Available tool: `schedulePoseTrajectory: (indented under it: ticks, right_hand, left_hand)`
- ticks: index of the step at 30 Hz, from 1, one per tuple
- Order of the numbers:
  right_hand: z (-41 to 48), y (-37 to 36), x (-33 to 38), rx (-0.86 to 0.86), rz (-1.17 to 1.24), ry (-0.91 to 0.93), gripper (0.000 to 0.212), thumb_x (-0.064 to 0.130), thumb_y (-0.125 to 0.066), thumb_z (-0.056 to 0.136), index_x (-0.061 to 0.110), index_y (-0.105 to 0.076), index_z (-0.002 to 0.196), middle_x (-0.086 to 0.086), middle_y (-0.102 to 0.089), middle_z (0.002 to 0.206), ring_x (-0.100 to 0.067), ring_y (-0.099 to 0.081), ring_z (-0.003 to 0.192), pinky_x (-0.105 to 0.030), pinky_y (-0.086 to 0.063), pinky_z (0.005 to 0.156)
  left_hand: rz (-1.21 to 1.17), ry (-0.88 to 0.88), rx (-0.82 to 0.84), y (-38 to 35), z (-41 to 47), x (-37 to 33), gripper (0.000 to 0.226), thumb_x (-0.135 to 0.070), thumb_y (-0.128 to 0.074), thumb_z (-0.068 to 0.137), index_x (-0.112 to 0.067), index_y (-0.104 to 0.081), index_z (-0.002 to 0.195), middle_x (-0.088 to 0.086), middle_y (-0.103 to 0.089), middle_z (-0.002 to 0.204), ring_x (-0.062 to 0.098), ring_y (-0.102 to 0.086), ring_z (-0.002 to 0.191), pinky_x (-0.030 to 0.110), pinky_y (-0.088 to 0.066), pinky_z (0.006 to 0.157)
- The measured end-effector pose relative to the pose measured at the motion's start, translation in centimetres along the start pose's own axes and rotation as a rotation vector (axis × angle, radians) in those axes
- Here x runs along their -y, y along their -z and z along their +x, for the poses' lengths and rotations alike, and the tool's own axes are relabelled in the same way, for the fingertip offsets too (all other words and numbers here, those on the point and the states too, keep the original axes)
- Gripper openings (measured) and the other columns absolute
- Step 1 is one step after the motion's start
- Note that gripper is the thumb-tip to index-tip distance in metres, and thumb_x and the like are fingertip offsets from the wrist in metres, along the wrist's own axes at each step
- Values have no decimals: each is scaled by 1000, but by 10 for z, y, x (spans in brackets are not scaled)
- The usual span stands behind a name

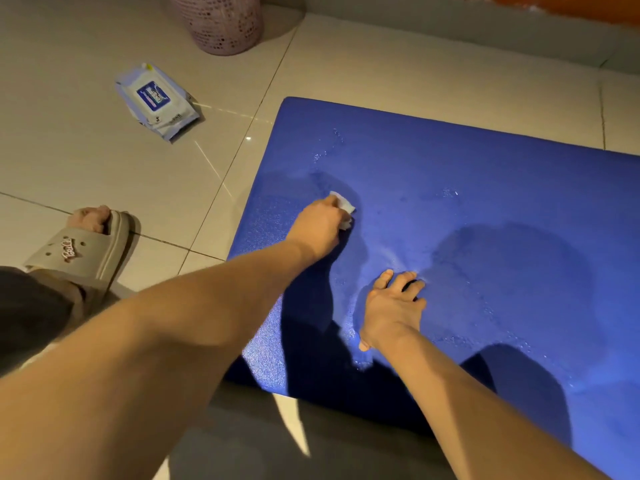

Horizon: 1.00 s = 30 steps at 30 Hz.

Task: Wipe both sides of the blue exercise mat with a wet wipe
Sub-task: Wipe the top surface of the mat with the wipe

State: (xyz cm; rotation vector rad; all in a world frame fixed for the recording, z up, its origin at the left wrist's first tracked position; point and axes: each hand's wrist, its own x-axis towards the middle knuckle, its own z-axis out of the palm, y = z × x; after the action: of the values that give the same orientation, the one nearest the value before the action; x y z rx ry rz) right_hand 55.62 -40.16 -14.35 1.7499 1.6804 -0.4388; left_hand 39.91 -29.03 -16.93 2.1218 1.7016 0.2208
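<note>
The blue exercise mat (485, 188) lies flat on the tiled floor and fills the right half of the view. Wet streaks and droplets shine on its surface. My left hand (320, 228) reaches across near the mat's left edge and grips a white wet wipe (344, 202), holding it down on the mat. My right hand (393, 308) rests on the mat a little nearer to me, its fingers spread and bent, fingertips touching the surface and holding nothing.
A pack of wet wipes (157, 100) lies on the floor tiles to the left of the mat. A pink perforated basket (218, 22) stands at the back. My foot in a beige slipper (79, 251) is at the left. A wall base runs along the far side.
</note>
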Motion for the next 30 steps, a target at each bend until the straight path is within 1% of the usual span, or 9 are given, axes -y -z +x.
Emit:
schedulePoseTrajectory:
  ticks: [2, 7, 12, 15, 18, 20, 23, 27, 30]
  right_hand:
    - [0, -1, -1, -4, 8, 4, 146, 47, -92, 61, -3, 8, 155, -42, 0, 154, -60, -11, 143, -50, -40, 104]
    - [0, -1, -4, -1, -5, 37, 152, 55, -92, 57, -4, 9, 154, -42, -1, 153, -60, -12, 142, -50, -39, 105]
    - [1, 0, -4, 3, -1, 39, 153, 56, -92, 56, -3, 9, 155, -42, 0, 154, -60, -11, 143, -50, -38, 106]
    - [2, 0, -4, 8, -4, 34, 153, 54, -93, 56, -4, 10, 154, -42, 0, 153, -60, -10, 143, -51, -37, 106]
    - [2, 0, -4, 16, 3, 35, 154, 54, -93, 55, -4, 11, 154, -42, 1, 154, -60, -9, 143, -52, -36, 107]
    - [3, 0, -5, 21, 10, 35, 154, 55, -93, 56, -3, 10, 154, -41, 1, 154, -60, -9, 143, -52, -36, 107]
    - [4, 0, -6, 14, 21, 39, 152, 55, -92, 56, -3, 9, 154, -41, 0, 154, -60, -9, 143, -52, -37, 107]
    - [-1, 3, -9, 28, 6, 46, 152, 58, -91, 56, -3, 8, 154, -41, -2, 154, -58, -11, 143, -49, -40, 105]
    - [0, 15, -8, 49, 108, -10, 124, 49, -85, 69, -1, -12, 155, -36, -17, 152, -53, -23, 140, -45, -46, 102]
  left_hand:
    - [76, 47, -44, 15, -1, 33, 31, -5, -60, 91, -14, -73, 118, 12, -57, 128, 35, -63, 103, 28, -45, 84]
    - [227, 348, -259, 35, -12, 77, 24, -12, -50, 97, -9, -73, 102, 19, -61, 109, 39, -62, 91, 39, -50, 84]
    - [-32, 508, -318, 23, -1, 31, 26, -10, -46, 97, -12, -70, 90, 10, -68, 105, 30, -62, 97, 41, -52, 87]
    - [-161, 462, -257, 6, 4, -10, 16, -12, -57, 94, -10, -73, 95, 12, -65, 112, 33, -63, 102, 42, -53, 89]
    - [-228, 337, -107, -14, 6, -47, 10, -11, -59, 89, -16, -62, 80, 11, -62, 107, 38, -61, 100, 39, -52, 77]
    - [-187, 264, -40, -19, 7, -55, 4, -14, -59, 92, -14, -61, 89, 12, -58, 114, 38, -58, 104, 36, -48, 74]
    - [-198, 239, -94, -10, -3, -48, 29, -27, -57, 97, -13, -61, 123, 12, -47, 125, 34, -60, 97, 42, -53, 80]
    - [-95, 193, -184, 21, -40, -5, 27, -34, -60, 97, -16, -59, 117, 9, -46, 116, 31, -58, 85, 40, -51, 71]
    - [87, 256, -73, 47, -64, 38, 65, -56, -74, 81, -16, -57, 128, 11, -45, 131, 35, -54, 114, 42, -49, 89]
